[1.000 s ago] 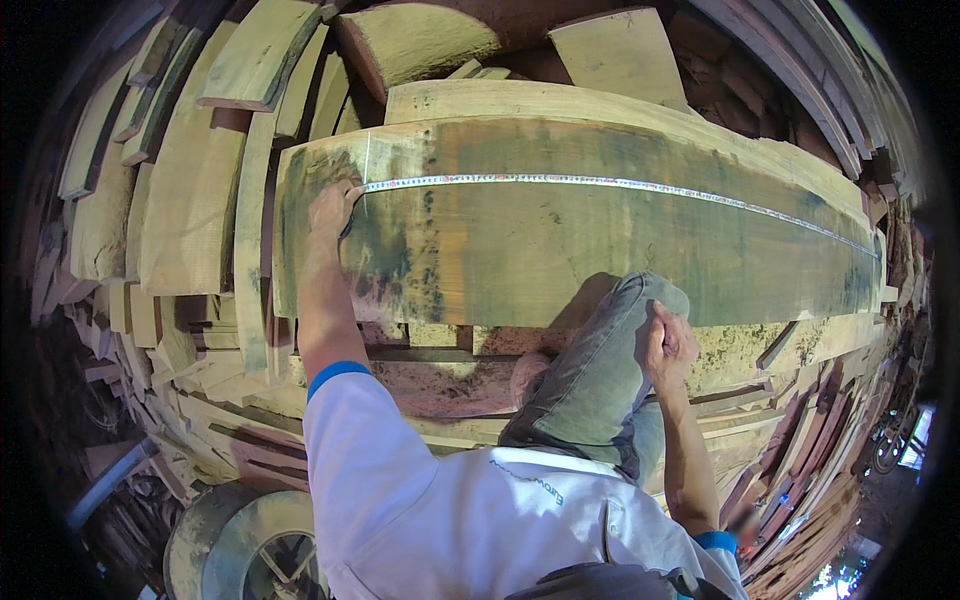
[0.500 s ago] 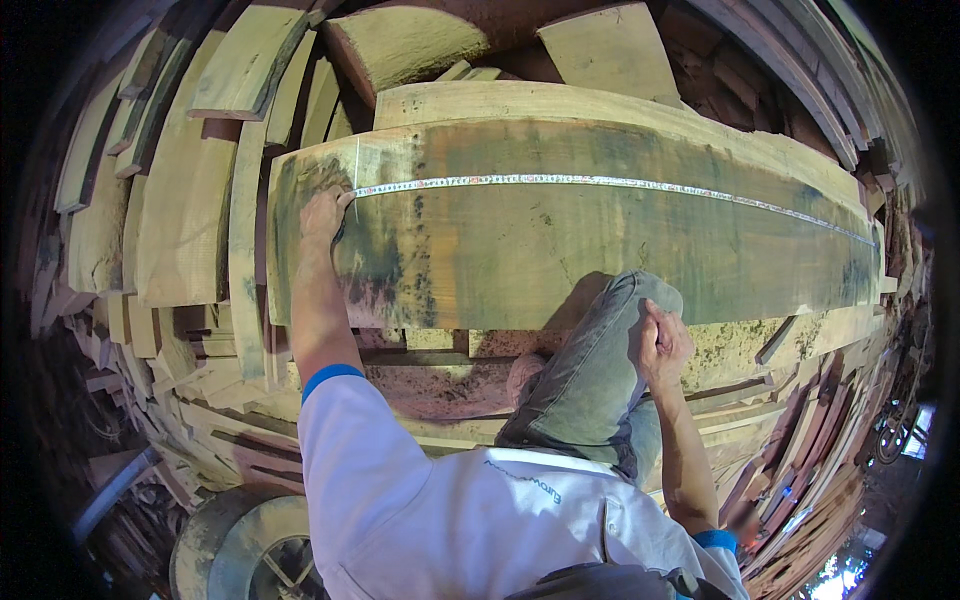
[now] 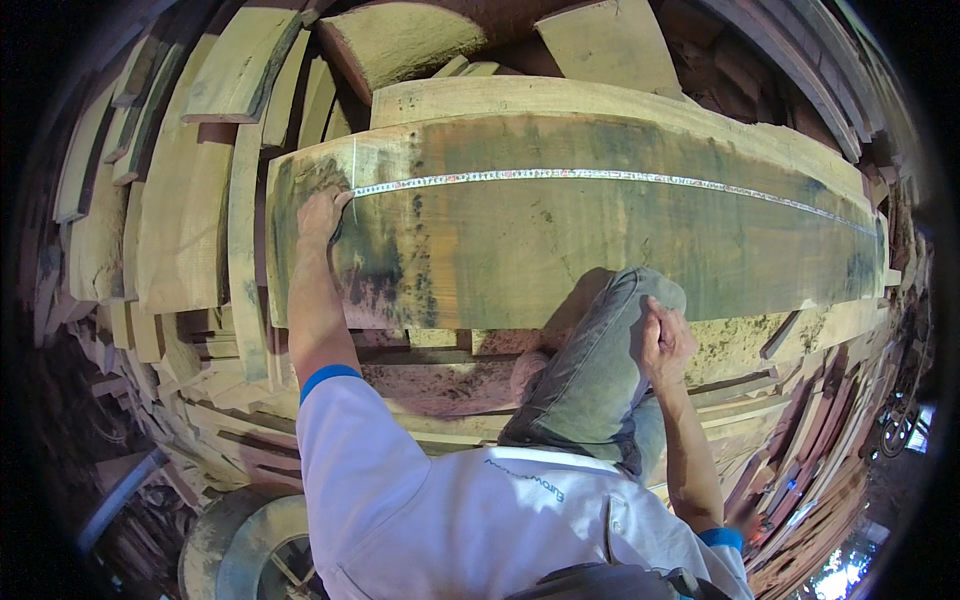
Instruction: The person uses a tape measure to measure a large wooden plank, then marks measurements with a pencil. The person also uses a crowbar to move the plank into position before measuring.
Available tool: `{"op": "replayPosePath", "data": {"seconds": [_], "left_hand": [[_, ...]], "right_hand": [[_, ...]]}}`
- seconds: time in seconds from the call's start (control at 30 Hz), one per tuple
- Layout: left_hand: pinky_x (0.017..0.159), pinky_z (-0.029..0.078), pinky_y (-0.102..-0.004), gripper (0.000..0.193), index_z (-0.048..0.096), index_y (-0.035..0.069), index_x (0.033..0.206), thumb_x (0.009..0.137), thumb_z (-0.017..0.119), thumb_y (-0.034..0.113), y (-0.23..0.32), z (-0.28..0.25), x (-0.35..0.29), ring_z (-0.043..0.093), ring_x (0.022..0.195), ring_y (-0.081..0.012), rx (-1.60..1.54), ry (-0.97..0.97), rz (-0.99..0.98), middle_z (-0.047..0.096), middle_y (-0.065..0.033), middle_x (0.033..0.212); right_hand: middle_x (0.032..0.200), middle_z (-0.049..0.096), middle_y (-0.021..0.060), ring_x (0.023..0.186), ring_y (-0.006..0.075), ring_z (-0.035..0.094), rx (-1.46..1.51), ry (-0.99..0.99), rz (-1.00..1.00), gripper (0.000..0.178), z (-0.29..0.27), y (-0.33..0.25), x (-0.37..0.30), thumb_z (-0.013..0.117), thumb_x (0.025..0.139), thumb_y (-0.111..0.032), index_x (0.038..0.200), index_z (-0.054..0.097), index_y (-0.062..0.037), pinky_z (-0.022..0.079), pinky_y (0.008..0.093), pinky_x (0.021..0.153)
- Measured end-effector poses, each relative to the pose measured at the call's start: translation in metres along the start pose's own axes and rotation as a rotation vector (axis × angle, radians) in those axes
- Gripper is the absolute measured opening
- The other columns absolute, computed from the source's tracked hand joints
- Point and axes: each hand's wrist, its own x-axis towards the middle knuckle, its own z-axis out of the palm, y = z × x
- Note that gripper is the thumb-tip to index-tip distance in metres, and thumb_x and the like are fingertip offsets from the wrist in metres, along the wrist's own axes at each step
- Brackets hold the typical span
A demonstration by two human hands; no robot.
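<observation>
A wide, dark-stained wooden slab (image 3: 540,250) lies lengthwise before me. Along its upper half stretches a white tape measure (image 3: 560,174), running in a long curve to the slab's right end. My left hand (image 3: 322,213) is closed over the tape's left end, pressing it to the board by a thin pale line across the wood. My right hand (image 3: 665,345) rests by my raised knee (image 3: 645,290), its fingers curled; whether anything is inside them is hidden. The knee covers part of the slab's lower edge.
Thick planks (image 3: 190,215) lean in a stack at the left. A pale board (image 3: 510,98) lies along the slab's far edge, with a broad wood block (image 3: 610,50) beyond. Loose offcuts and strips are piled below, and a round wheel-like object (image 3: 245,550) is at the lower left.
The view has shifted very slightly. Both hands and the tape measure keep the same places on the slab and by the knee.
</observation>
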Motion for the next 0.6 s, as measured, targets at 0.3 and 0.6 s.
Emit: {"op": "replayPosePath", "data": {"seconds": [0.3, 0.6], "left_hand": [[0.082, 0.047, -0.0475, 0.049, 0.068, 0.012, 0.102, 0.089, 0.053, 0.056, 0.0007, -0.0065, 0.0003, 0.064, 0.096, -0.0350, 0.016, -0.017, -0.014, 0.069, -0.0165, 0.098], [0.081, 0.048, -0.0472, 0.052, 0.069, 0.011, 0.100, 0.087, 0.053, 0.060, -0.0011, -0.0056, 0.0010, 0.064, 0.097, -0.0364, 0.008, 0.030, 0.001, 0.069, -0.0186, 0.098]], "right_hand": [[0.062, 0.047, 0.0083, 0.051, 0.0203, 0.046, 0.020, -0.004, 0.024, 0.022, 0.0000, -0.0002, 0.0006, 0.059, 0.083, -0.004, 0.101, 0.070, -0.0032, 0.038, 0.0319, 0.049], [0.063, 0.048, 0.0081, 0.051, 0.0193, 0.047, 0.014, -0.009, 0.022, 0.022, 0.0010, 0.0004, 0.0011, 0.059, 0.083, -0.003, 0.102, 0.070, -0.0031, 0.039, 0.0305, 0.050]]}}
